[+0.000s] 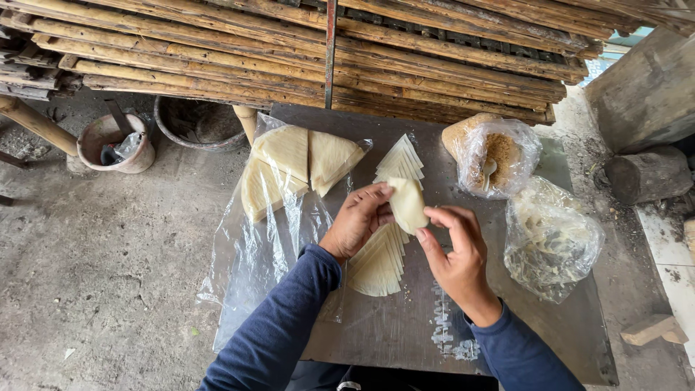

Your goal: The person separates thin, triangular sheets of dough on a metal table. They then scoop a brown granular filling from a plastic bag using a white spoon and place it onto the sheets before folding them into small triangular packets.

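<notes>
Head view looks down on a metal tabletop (405, 326) where both hands meet over one pale folded wrapper (407, 204). Left hand (358, 217) curls its fingers around the wrapper's left edge, and right hand (456, 253) pinches the right edge between thumb and forefinger, so the piece is held just above the table, between the two hands. Judging by how things lie, the work looks barely begun: a fanned row of triangular wrappers (384, 253) runs under the hands, more wrappers sit in a clear plastic sheet (289, 163) to the left, and no finished pieces can be seen on the table. To the right stand a bag of brown filling with a spoon (499, 159) and a bag of pale shreds (554, 242), both open and well filled
</notes>
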